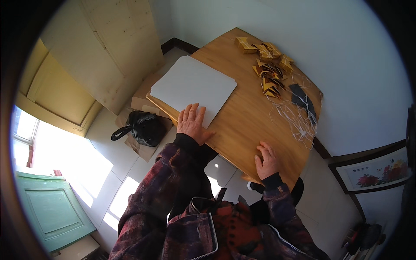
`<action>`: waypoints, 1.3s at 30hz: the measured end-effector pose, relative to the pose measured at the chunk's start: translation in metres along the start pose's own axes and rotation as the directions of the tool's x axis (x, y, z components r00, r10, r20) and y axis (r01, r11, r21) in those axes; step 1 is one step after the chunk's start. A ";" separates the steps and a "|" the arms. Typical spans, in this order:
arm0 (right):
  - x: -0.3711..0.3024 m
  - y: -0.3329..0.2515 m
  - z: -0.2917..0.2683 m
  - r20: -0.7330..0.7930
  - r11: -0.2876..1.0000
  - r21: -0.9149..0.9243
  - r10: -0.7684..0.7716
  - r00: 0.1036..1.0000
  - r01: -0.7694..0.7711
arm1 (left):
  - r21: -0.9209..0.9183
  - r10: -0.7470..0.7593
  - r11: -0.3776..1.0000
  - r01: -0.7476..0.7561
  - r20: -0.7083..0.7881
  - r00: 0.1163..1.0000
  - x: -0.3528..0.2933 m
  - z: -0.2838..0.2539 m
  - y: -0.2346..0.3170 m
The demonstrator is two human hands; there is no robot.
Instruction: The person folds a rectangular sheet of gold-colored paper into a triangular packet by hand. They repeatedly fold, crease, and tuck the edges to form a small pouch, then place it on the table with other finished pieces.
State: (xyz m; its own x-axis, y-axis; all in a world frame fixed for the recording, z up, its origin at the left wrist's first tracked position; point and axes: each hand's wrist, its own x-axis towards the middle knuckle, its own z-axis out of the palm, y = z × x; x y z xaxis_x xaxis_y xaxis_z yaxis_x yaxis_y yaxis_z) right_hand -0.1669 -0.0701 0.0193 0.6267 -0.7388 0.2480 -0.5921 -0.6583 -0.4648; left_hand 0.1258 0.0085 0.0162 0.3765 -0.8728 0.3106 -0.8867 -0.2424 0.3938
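My left hand [193, 124] lies with its fingers outstretched on the near corner of a stack of white sheets [195, 84]. The sheets rest at the left side of a wooden table [242, 121]. Near the table's front edge, my right hand [266, 161] rests on the wood with slightly bent fingers apart, and nothing shows in it. Folded gold paper pieces [271, 65] are heaped at the far right of the table. Nearer along that side lie a tangle of white strings [294, 123] and a dark grey cloth piece [302, 100].
A tied black plastic bag [145, 128] sits on flattened cardboard [141, 149] on the floor, left of the table. Pale wooden boards [117, 39] stand at the far left. A green panel door [52, 210] is at the lower left. A framed flower picture [375, 171] leans at the right.
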 end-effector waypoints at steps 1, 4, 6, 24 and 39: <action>-0.004 -0.002 0.005 -0.036 0.998 -0.045 -0.040 0.999 0.038 | 0.016 -0.029 0.999 0.029 0.025 0.999 0.006 0.002 0.002; -0.009 0.001 0.010 -0.071 0.995 -0.081 -0.070 0.995 0.065 | 0.068 -0.109 0.992 0.103 0.101 0.989 0.021 0.012 0.008; -0.010 0.003 0.011 -0.075 0.996 -0.070 -0.051 0.996 0.046 | 0.086 -0.123 0.990 0.116 0.087 0.989 0.023 0.017 0.009; -0.010 0.013 0.019 -0.150 0.996 0.028 -0.082 0.985 0.088 | -0.099 -0.127 0.985 0.139 0.116 0.985 0.038 0.014 -0.019; -0.011 0.011 0.020 -0.177 0.998 0.037 -0.035 0.984 0.042 | -0.251 -0.292 0.929 0.272 -0.046 0.955 0.039 0.015 -0.024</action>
State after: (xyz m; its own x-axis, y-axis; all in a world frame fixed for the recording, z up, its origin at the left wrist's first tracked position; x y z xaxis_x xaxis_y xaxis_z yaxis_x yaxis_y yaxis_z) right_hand -0.1703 -0.0668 -0.0054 0.5478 -0.7290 0.4105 -0.5458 -0.6832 -0.4850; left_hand 0.1576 -0.0261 0.0063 0.6311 -0.7435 0.2212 -0.6539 -0.3565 0.6673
